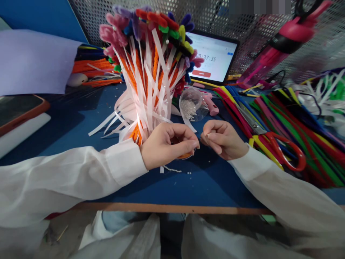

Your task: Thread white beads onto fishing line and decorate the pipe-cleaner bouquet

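My left hand (172, 143) is closed, thumb against fingertips in a pinch; what it holds is too small to make out. Close to its right, my right hand (222, 140) also pinches, with a tiny pale speck at the fingertips that I cannot name. The two hands are slightly apart. Partly hidden beneath the left hand is a round orange item (185, 155). A short string of beads (172, 169) lies on the blue table (151, 187) below. Behind the left hand stands a bunch of pipe-cleaner flowers (151, 68) with white ribbons. A clear container (192, 104) holds small pale beads.
Red-handled scissors (289, 151) rest on bundles of coloured pipe cleaners (309, 133) at the right. A tablet (212, 54) showing a timer leans at the back, beside a pink bottle (280, 46). A phone (21, 111) and purple sheet (35, 61) are at the left.
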